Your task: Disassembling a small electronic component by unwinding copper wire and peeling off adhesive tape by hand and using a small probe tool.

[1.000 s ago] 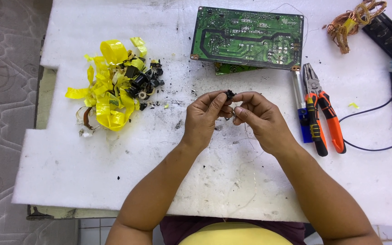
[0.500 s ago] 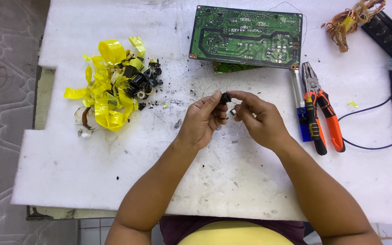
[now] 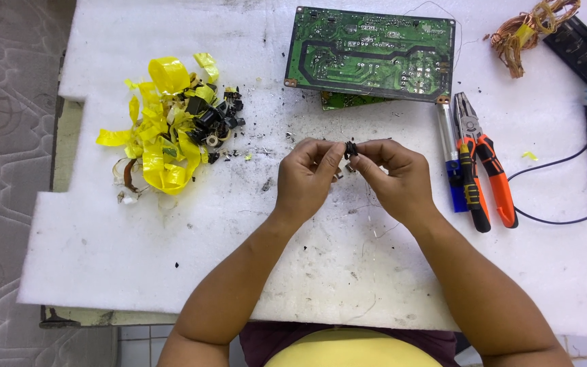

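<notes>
In the head view, a small black component (image 3: 350,149) is pinched between the fingertips of the left hand (image 3: 307,178) and the right hand (image 3: 395,182), both closed on it above the middle of the white foam pad (image 3: 103,258). A green circuit board (image 3: 372,53) lies near the pad's far edge. Orange-handled pliers (image 3: 485,170) lie just beside the right hand, toward the right edge. A heap of yellow tape scraps (image 3: 164,132) sits toward the left edge, and a copper wire bundle (image 3: 528,30) at the far right corner.
</notes>
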